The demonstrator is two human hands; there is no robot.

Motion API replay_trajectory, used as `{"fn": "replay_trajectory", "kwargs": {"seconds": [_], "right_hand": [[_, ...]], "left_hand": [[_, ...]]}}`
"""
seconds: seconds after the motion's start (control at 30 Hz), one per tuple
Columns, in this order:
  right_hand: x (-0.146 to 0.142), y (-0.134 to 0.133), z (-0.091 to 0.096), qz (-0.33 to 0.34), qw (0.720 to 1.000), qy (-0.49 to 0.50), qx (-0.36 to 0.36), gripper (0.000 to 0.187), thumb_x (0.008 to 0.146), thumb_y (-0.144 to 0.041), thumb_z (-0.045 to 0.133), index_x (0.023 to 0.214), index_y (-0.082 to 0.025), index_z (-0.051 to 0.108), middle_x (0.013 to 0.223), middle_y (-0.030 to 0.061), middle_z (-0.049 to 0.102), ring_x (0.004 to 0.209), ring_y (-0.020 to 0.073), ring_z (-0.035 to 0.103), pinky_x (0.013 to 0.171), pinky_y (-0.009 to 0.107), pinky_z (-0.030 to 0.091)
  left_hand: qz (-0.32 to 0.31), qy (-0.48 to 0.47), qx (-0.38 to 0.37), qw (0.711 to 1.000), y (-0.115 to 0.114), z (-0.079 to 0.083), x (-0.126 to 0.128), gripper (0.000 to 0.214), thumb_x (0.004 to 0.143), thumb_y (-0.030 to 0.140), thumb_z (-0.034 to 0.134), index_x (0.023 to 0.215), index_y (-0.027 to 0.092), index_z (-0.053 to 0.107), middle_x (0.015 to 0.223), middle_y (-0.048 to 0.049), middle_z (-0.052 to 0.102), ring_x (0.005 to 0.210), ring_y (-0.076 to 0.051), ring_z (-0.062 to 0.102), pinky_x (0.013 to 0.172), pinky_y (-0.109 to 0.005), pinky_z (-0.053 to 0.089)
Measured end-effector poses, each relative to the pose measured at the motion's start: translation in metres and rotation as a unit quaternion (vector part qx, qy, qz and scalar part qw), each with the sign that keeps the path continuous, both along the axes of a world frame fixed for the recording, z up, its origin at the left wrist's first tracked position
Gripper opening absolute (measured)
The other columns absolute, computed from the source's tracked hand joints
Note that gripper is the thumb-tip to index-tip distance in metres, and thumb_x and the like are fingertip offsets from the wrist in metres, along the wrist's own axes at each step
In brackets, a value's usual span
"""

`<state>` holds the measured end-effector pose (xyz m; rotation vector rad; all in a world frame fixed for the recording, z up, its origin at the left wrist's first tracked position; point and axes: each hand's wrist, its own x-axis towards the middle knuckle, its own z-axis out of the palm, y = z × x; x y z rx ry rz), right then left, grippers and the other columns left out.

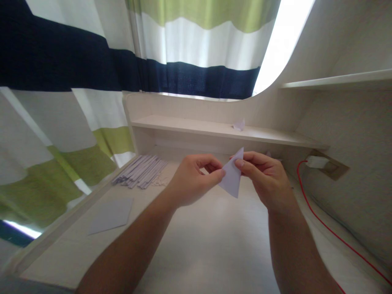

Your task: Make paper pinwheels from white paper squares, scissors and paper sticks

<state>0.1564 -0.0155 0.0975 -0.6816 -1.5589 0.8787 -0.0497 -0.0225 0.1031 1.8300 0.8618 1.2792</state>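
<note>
A small piece of folded white paper (232,176), roughly triangular, is held up in the air above the desk. My left hand (197,177) pinches its left edge between thumb and fingers. On the opposite side, my right hand (263,173) grips it near the upper right edge, with the thumb lying on the face turned toward me. The fingertips behind the paper are partly hidden.
Thin paper strips (141,170) lie in a pile at the desk's back left. A flat sheet of paper (112,215) rests nearer. One folded paper piece (239,124) sits on the shelf (190,127). A red cable (321,222) runs along the right from a white charger (317,162).
</note>
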Motion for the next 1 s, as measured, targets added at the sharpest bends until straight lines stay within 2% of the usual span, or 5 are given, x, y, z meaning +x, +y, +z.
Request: {"fn": "replay_trajectory", "kwargs": {"seconds": [0.33, 0.53, 0.77, 1.0], "right_hand": [[-0.0014, 0.0005, -0.0006, 0.002, 0.999, 0.035, -0.006, 0.005, 0.093, -0.030, 0.082, 0.094, -0.029, 0.088, 0.081, -0.0005, 0.080, 0.070, 0.0109, 0.069, 0.066, 0.022, 0.058], [-0.0006, 0.0015, -0.0020, -0.002, 0.999, 0.049, -0.010, 0.006, 0.092, -0.031, 0.083, 0.093, -0.028, 0.087, 0.082, 0.0007, 0.080, 0.072, 0.0119, 0.068, 0.069, 0.024, 0.058], [0.0008, 0.0025, -0.0020, -0.022, 0.995, 0.095, -0.016, 0.006, 0.090, -0.032, 0.084, 0.091, -0.027, 0.086, 0.084, 0.0008, 0.080, 0.074, 0.0125, 0.071, 0.070, 0.024, 0.060], [-0.0002, 0.0028, 0.0011, -0.067, 0.986, 0.151, -0.022, 0.005, 0.085, -0.030, 0.086, 0.086, -0.026, 0.084, 0.081, 0.0000, 0.075, 0.068, 0.0132, 0.068, 0.063, 0.026, 0.062]], "left_hand": [[0.014, -0.007, 0.014, 1.000, -0.0020, 0.0005, 0.0006, 0.010, 0.087, 0.023, 0.076, 0.082, 0.015, 0.079, 0.074, -0.0022, 0.075, 0.063, -0.011, 0.065, 0.051, -0.016, 0.048], [0.022, -0.029, 0.039, 0.999, -0.0009, -0.0018, 0.0023, 0.008, 0.086, 0.021, 0.076, 0.082, 0.015, 0.079, 0.076, -0.0023, 0.076, 0.066, -0.011, 0.068, 0.055, -0.016, 0.054], [0.030, -0.036, 0.103, 0.994, 0.0005, -0.0049, 0.0025, 0.002, 0.084, 0.018, 0.079, 0.083, 0.016, 0.079, 0.077, -0.0010, 0.077, 0.070, -0.011, 0.070, 0.061, -0.017, 0.059], [0.032, -0.024, 0.101, 0.994, 0.0007, -0.0055, 0.0036, 0.004, 0.082, 0.018, 0.081, 0.086, 0.017, 0.081, 0.077, -0.0018, 0.078, 0.070, -0.012, 0.071, 0.064, -0.019, 0.059]]}}
